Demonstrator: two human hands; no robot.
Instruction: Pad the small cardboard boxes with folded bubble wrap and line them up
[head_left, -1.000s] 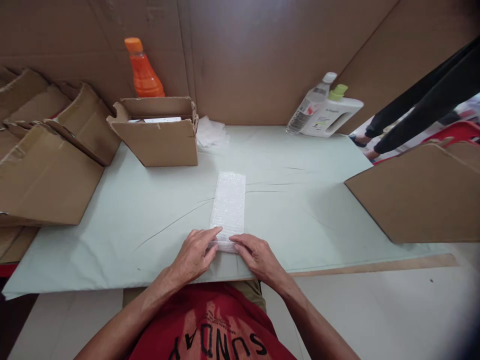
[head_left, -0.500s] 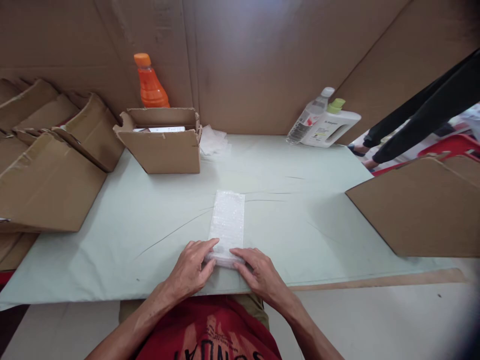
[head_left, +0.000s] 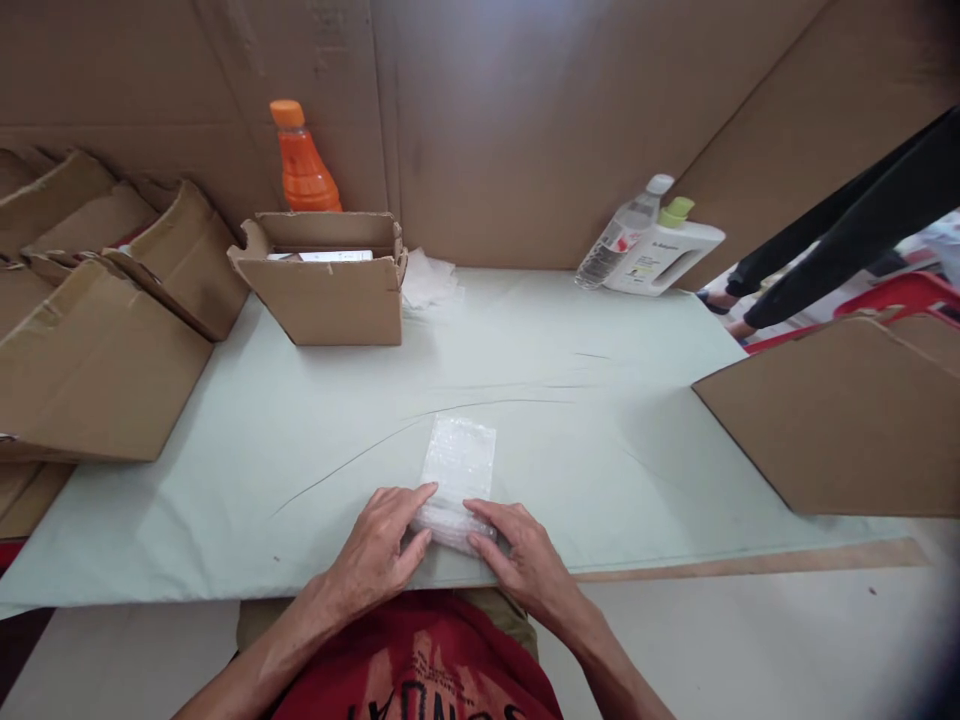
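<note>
A strip of clear bubble wrap (head_left: 460, 455) lies on the pale green tablecloth (head_left: 337, 420), its near end rolled into a thick bundle close to the table's front edge. My left hand (head_left: 386, 530) grips the roll's left end between thumb and fingers. At the right end, my right hand (head_left: 517, 545) holds it the same way. The flat part of the wrap stretches away from me beyond the roll. Whether anything is inside the roll, I cannot tell.
An open cardboard box (head_left: 330, 300) stands back left, an orange bottle (head_left: 306, 165) behind it. More cardboard boxes (head_left: 105, 350) fill the left. A clear bottle (head_left: 619, 240) and white jug (head_left: 660, 255) stand back right. Another box (head_left: 832, 420) and a person's legs (head_left: 840, 225) are at right.
The flat length of bubble wrap has become shorter and the roll thicker. Both hands stay on the roll, the right one slightly lower and nearer me.
</note>
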